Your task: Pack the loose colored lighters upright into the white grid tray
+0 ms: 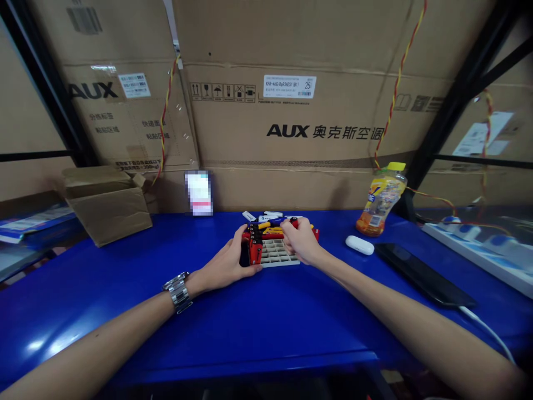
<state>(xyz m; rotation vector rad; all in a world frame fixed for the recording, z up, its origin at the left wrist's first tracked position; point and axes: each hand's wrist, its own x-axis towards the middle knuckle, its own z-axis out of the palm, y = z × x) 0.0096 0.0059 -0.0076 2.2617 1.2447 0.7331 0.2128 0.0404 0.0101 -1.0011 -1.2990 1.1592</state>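
Note:
A pale grey gridded tray (278, 256) lies on the blue table (258, 322), with red, black and yellow small parts (255, 243) packed along its far and left sides. My left hand (228, 265), with a metal watch on its wrist, is curled around the tray's left edge and touches the red and black parts there. My right hand (300, 240) is closed in a pinch over the tray's far right corner, on a small red part (293, 222).
An open cardboard box (109, 205) stands at the left. A yellow-capped bottle (381, 200), a white earbud case (360, 245) and a dark phone (422, 273) with a cable lie at the right. Large cartons wall the back; a power strip (478, 244) sits far right.

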